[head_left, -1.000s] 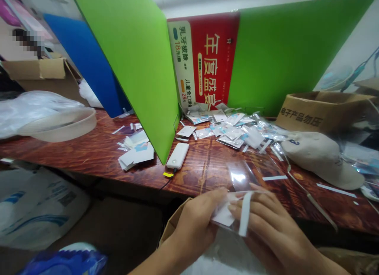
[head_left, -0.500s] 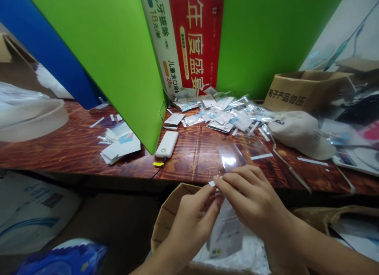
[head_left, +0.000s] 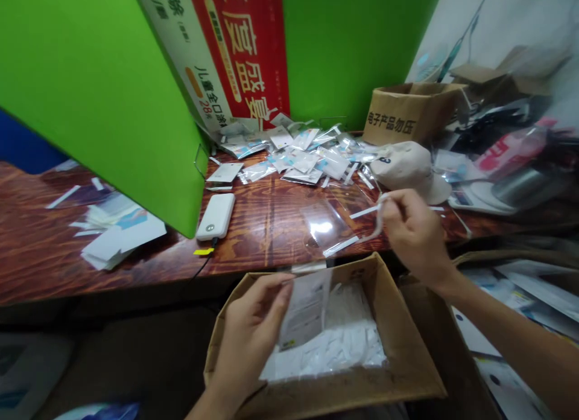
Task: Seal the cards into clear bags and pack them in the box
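Observation:
My left hand (head_left: 251,326) pinches the upper left edge of a clear plastic bag (head_left: 306,308) with a white printed card inside. The bag hangs over an open cardboard box (head_left: 344,391) that holds many white packets (head_left: 323,353). Up to the right, my right hand (head_left: 414,236) is closed on a thin white peel-off strip (head_left: 376,225), which curls down from the fingertips, somewhat blurred. Just left of that hand, a flat clear plastic sheet or bag (head_left: 312,218) and more white strips (head_left: 341,246) lie on the table.
A heap of bagged cards (head_left: 303,157) lies at the back, against green panels (head_left: 353,52). A white power bank (head_left: 216,216), loose cards (head_left: 122,233), a cap (head_left: 402,169) and a small carton (head_left: 398,115) are on the table. Another box of cards (head_left: 515,305) stands right.
My hands have parted: the right moved up and right with the white strip, the left stayed with the bag. The view has swung right, showing more of the box.

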Available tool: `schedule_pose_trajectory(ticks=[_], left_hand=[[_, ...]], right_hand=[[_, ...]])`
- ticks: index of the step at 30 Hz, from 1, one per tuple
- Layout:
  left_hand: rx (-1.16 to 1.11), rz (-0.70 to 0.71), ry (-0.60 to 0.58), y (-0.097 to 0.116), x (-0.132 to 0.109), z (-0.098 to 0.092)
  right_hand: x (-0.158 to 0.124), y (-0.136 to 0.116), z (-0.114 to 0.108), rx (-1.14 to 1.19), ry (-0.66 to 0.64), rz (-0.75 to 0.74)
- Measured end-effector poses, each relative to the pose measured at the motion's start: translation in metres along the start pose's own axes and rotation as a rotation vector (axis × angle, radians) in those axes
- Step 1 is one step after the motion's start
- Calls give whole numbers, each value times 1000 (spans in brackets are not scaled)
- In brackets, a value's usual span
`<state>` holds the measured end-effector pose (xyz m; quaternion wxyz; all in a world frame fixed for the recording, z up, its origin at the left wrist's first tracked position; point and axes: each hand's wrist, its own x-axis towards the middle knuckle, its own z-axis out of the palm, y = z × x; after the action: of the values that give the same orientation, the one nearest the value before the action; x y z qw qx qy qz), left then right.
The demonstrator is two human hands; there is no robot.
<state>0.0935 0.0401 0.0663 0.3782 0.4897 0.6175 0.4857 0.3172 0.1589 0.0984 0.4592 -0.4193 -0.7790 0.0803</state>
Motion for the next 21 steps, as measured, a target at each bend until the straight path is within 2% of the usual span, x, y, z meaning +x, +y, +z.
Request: schedule_pose_trajectory(ticks=[2,4,6,8,9,11,13,15,21], left_hand=[[-103,-116,128,-10,1,-11],[-181,-171,201,-17,2,-20],[-259,-201,185,-18,3,-23],[-331,-264,110,-12,1,-21],[-361,-304,74,-7,-1,-18],[-419,-374,10,5,-5,-10],[-485,-411,-52,14,-9,-2],[-551,-426,-93,16,-12,4],[-715,-439,-154,5,-15,-2]], right_hand=[[-14,10,-8,35,-123,90],[-36,12,-9,126,-405,71],[-57,10,-4,214,-650,17],[-68,5,1,258,-772,20],[-69,2,2,264,-785,63],[-64,-5,4,355,-753,256],[-56,-14,6,582,-719,500],[-50,-23,6,824,-697,654],[-47,-31,-3,1051,-619,687]])
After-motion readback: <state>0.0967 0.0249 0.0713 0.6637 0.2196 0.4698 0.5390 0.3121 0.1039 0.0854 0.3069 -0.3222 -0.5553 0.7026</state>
